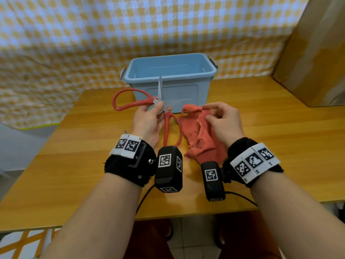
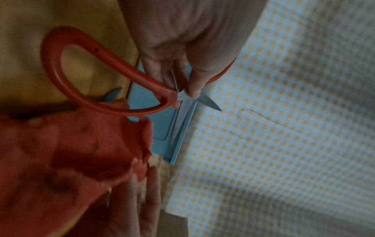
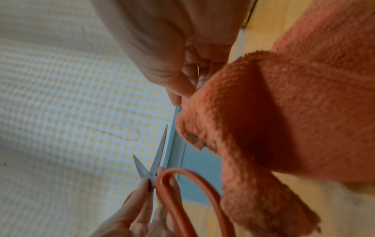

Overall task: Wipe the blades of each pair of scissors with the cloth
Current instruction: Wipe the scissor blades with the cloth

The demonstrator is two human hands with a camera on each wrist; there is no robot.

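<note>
Wooden table (image 1: 261,139) in front of a yellow-and-white checked curtain (image 1: 74,34), brown cardboard (image 1: 317,53) leaning at the far right.

Left hand (image 1: 147,122) is raised above the table, palm turned inward. Thumb and fingertips (image 2: 192,89) pinch the scissors (image 1: 160,107) at the pivot where blades meet handles. Scissors are spread wide open: one blade (image 1: 160,86) points straight up in the head view, the other runs to the right and is hard to make out against the box front. One red handle loop (image 1: 130,100) sticks out to the left of the hand, the other loop (image 1: 172,129) hangs down toward the wrist. In the right wrist view the blades (image 3: 156,162) form a narrow V above the left fingertips.

Right hand (image 1: 224,120) is just right of the scissors, fingers curled, gripping the upper edge of the orange-red cloth (image 1: 197,135). Cloth is bunched and drapes down from the hand, lower part resting on the table near the right wrist. Some dark smudges show on it. Cloth is close beside the lower handle loop; cannot tell whether it touches the blades.

Behind both hands, a light blue plastic box (image 1: 175,85) stands on the table, open top, grey latches at the ends, nothing visible inside. Black wrist straps with marker tags and cameras sit on both forearms.
</note>
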